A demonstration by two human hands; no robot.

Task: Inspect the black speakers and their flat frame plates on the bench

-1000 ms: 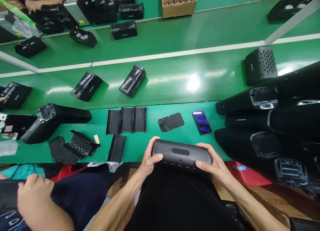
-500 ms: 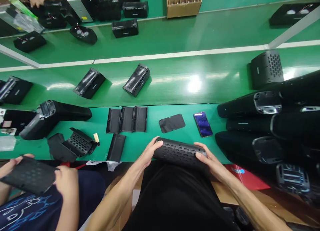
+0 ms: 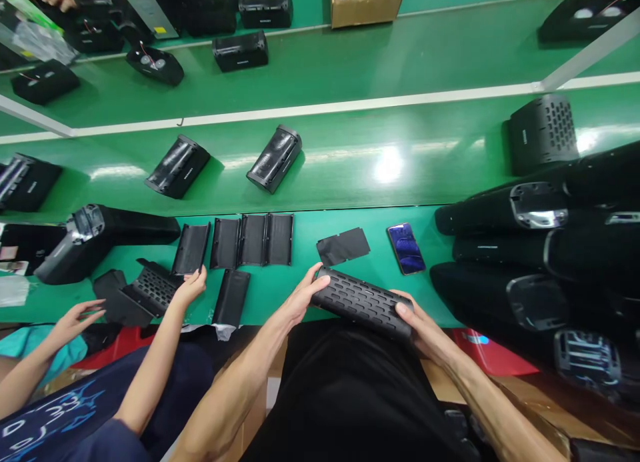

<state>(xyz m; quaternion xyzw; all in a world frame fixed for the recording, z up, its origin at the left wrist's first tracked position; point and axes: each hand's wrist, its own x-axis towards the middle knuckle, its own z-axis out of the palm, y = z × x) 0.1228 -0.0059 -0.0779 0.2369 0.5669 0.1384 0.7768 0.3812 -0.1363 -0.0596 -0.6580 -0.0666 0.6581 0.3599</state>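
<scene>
A black slotted speaker grille (image 3: 364, 302) is held level above my lap, near the bench's front edge. My left hand (image 3: 305, 292) grips its left end, thumb on top. Around the right end, my right hand (image 3: 417, 319) is closed with the thumb pressing the upper face; the fingers beneath are hidden. Just beyond the grille lies a flat black mesh sheet (image 3: 343, 247) with notched edges. A phone (image 3: 406, 249) rests to the right of the sheet. Left of my left hand is a black curved panel (image 3: 231, 297), with several similar panels (image 3: 253, 240) in a row behind it.
At left, a co-worker's hand (image 3: 191, 287) touches another panel (image 3: 191, 247). Large black speaker housings (image 3: 480, 249) are piled at right. Smaller speakers (image 3: 275, 159) sit on the green conveyor (image 3: 350, 162). A cardboard box (image 3: 367, 5) stands at the back.
The grille in my hands has tilted, its right end now lower and its slotted face showing more. The co-worker has set a panel down at the left of the row.
</scene>
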